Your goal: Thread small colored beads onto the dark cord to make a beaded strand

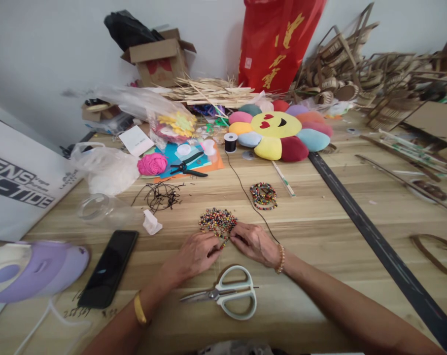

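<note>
My left hand (196, 252) and my right hand (256, 242) rest on the wooden table (319, 217), fingertips meeting at the near edge of a heap of small coloured beads (218, 220). Both hands pinch together over a short strung row of beads (223, 241) between them. A thin black cord (245, 192) runs from my right hand up to a black spool (230, 142). Finished bead bracelets (263, 195) lie just beyond my right hand. White-handled scissors (226, 293) lie below my hands.
A black phone (109, 267) and a purple-white device (27, 268) sit at left. Cut cord scraps (160, 195), a clear lid (97, 209), plastic bags, black pliers (188, 169), a flower-shaped cushion (278, 132), a red bag (278, 39), cardboard boxes and a dark rail (371, 231) surround the work spot.
</note>
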Action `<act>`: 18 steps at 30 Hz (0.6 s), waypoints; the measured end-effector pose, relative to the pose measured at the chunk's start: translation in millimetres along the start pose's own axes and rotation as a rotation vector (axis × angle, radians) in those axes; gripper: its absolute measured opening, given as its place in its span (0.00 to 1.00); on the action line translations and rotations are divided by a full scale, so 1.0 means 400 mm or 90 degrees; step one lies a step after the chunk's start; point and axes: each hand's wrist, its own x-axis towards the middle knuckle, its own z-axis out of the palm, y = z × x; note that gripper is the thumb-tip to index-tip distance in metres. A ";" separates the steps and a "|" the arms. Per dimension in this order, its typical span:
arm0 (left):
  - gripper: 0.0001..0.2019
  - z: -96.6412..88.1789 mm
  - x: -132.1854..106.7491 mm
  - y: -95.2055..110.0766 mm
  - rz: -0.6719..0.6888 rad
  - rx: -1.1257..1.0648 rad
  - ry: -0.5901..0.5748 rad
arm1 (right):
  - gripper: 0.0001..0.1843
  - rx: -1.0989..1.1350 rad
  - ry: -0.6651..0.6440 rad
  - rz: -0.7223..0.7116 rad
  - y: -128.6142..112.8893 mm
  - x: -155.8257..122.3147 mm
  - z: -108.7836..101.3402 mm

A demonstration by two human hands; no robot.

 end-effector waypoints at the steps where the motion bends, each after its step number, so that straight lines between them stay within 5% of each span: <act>1: 0.04 0.000 0.000 0.000 -0.002 -0.003 0.001 | 0.05 0.002 0.001 -0.002 0.001 0.000 0.001; 18: 0.05 0.028 0.012 0.004 0.006 -0.069 0.087 | 0.06 -0.002 -0.008 0.001 -0.004 0.002 -0.003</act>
